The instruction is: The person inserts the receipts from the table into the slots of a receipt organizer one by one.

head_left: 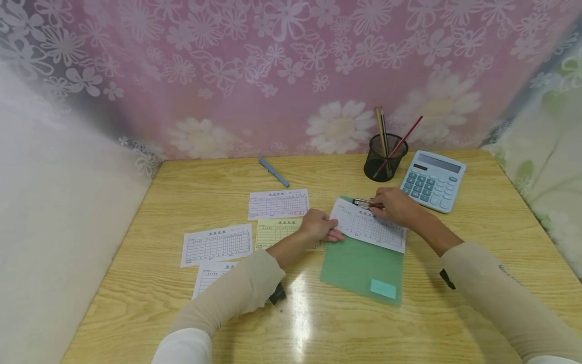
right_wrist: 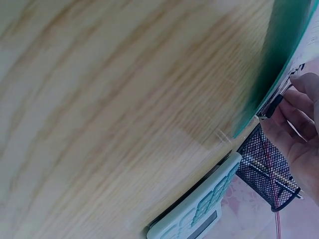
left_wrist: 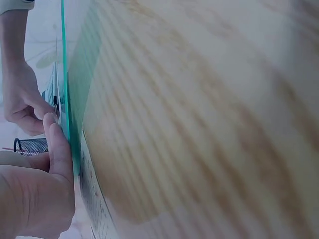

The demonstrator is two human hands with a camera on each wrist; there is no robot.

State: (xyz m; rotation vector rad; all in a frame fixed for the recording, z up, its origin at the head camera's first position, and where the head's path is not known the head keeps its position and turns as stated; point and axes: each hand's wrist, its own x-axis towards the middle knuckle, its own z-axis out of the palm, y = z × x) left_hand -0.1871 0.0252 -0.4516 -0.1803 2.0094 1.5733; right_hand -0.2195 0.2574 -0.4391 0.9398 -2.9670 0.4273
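While gripping clip with right hand, right of frame centre, touching white slip with left hand; can't tell if pinching; probably steadying it on clipboard.

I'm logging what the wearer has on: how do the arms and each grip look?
Both the left sleeve and right sleeve are beige; the right carries small dark lettering. White fabric shows beyond the left one. The left grip and right grip are hands without gloves.
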